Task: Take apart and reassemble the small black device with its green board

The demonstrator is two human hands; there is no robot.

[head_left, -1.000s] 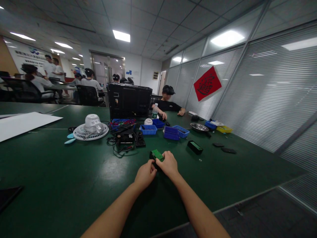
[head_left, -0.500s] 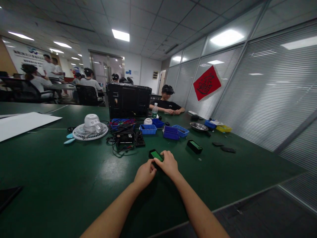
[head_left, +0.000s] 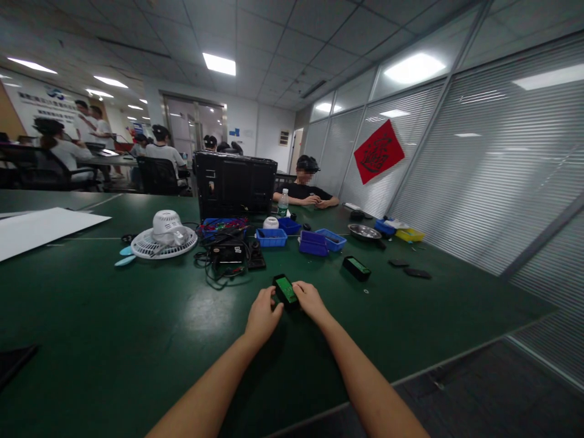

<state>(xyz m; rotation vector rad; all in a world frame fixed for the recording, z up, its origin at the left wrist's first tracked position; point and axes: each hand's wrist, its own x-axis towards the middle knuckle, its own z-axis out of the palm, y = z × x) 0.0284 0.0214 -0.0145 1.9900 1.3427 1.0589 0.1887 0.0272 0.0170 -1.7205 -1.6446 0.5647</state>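
A black open-topped case with a green circuit board (head_left: 286, 288) inside lies on the green table in front of me. At its right side my right hand (head_left: 311, 301) grips it, the thumb over the edge by the board. My left hand (head_left: 263, 314) is at the case's left side, thumb and fingers apart. Its fingertips are close against the left wall; whether they press on it I cannot tell. A second black case with a green board (head_left: 356, 268) sits farther right, away from both hands.
Beyond the hands lie a black power unit with tangled cables (head_left: 230, 252), a blue tray (head_left: 271, 237), a white fan part (head_left: 164, 234) and a metal dish (head_left: 364, 232). A large black panel (head_left: 235, 185) stands behind. Across the table sits a person (head_left: 306, 188).
The case has turned to point more toward me, and more of its board shows. My left hand has parted its thumb and fingers; my right hand has shifted to the case's right edge.
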